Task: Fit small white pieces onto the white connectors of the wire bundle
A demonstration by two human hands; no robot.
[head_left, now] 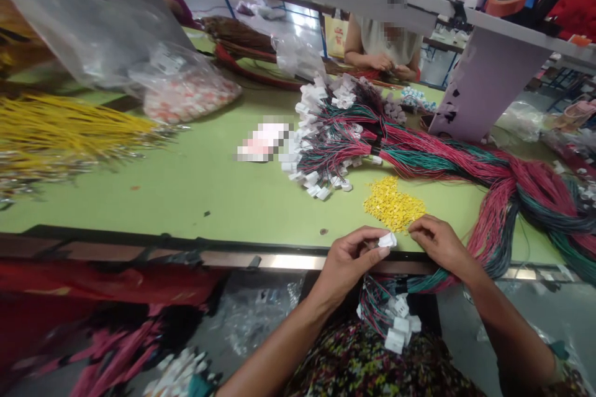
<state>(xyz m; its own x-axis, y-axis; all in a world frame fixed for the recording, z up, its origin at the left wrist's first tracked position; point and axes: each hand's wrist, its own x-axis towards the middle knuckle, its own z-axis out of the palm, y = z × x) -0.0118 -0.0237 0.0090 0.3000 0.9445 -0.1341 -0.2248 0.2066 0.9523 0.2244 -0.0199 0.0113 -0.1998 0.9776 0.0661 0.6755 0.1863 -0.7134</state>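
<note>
Pinched between the thumb and fingers of my left hand [351, 257] is a white plastic connector [387, 240], held just over the table's front edge. My right hand [437, 242] has its fingertips pressed together at the near side of a pile of small yellow pieces [393, 203]; whatever lies between them is too small to make out. Below my hands, a bunch of wires with white connectors [401, 325] hangs over my lap. Behind the pile lies a large bundle of red, green and black wires [419, 149] ending in many white connectors.
Yellow wires [69, 130] spread over the left of the green table [223, 198]. A clear bag of white and orange parts [186, 96] sits behind them. A purple upright panel [488, 80] supports a shelf. Across the table a person [384, 49] works with both hands.
</note>
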